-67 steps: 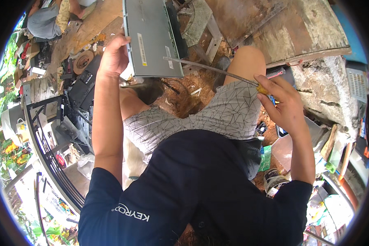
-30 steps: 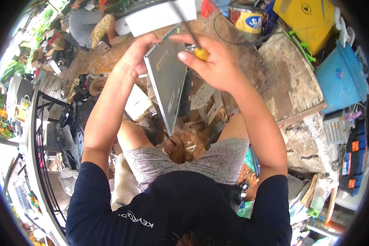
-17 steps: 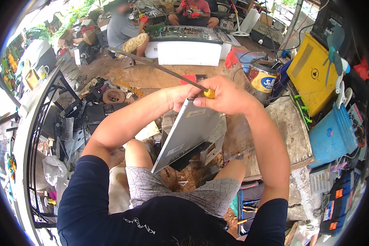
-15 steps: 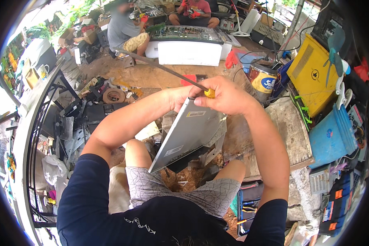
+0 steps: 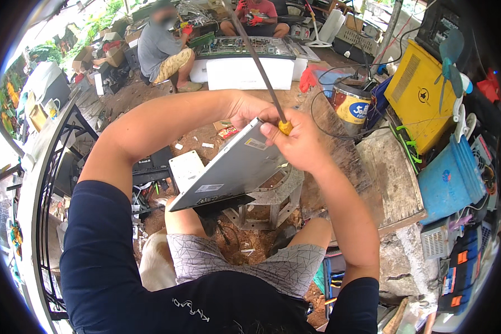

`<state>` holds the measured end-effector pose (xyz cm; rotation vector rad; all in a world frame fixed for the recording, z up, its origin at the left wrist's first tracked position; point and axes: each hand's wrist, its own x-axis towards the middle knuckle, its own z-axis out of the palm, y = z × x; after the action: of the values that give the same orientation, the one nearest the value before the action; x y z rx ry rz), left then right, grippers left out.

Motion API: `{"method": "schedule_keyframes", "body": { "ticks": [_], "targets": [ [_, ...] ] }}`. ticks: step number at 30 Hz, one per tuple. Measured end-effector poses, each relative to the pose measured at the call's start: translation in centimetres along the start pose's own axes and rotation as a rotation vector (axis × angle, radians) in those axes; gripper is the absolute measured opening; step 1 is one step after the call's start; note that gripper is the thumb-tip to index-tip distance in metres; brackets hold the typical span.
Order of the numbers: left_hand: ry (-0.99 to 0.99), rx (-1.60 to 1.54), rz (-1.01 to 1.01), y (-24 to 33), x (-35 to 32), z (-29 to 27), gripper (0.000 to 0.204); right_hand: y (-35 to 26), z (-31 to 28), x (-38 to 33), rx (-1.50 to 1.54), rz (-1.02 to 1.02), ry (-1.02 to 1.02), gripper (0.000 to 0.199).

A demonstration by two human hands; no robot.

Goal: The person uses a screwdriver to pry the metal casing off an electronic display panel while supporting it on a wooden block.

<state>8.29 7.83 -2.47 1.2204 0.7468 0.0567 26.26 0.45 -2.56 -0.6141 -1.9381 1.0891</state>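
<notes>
A thin grey screen panel (image 5: 234,167), with pale stickers and a dark strip along its lower edge, stands tilted above my lap. My left hand (image 5: 249,110) grips its upper edge from the far side, its fingers partly hidden behind the panel. In my right hand (image 5: 299,139) is a long screwdriver (image 5: 256,58) with a yellow handle, its shaft pointing up and away from me. The right thumb lies against the panel's upper corner, close to the left hand. Below the panel, a grey stool (image 5: 275,214) shows between my knees.
Boards lie on a white block (image 5: 250,74) ahead, with a person in grey (image 5: 160,47) and another in red (image 5: 256,16) beside it. A wooden board (image 5: 387,178), blue bucket (image 5: 451,181) and yellow panel (image 5: 423,94) are right. A black metal rack (image 5: 53,183) stands left.
The screwdriver shaft has swung from pointing left to more upright. The panel has tilted flatter, its lower end moving left, and my left elbow has moved out to the left.
</notes>
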Motion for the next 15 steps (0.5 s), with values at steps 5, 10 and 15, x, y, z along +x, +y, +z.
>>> {"method": "schedule_keyframes", "body": {
  "ticks": [5, 10, 15],
  "targets": [
    [-0.151, 0.048, -0.068, 1.2, 0.6, -0.5, 0.032, 0.5, 0.4, -0.7, 0.084, -0.073, 0.109, 0.017],
    [0.281, 0.382, -0.011, 4.5, 1.0, 0.9, 0.052, 1.2, -3.3, -1.8, -0.116, 0.011, 0.212, 0.022],
    [0.423, 0.685, 0.166, 4.7, -6.6, 4.1, 0.058, 2.7, -7.5, -3.2, 0.009, 0.094, 0.265, 0.027]
  ]
}}
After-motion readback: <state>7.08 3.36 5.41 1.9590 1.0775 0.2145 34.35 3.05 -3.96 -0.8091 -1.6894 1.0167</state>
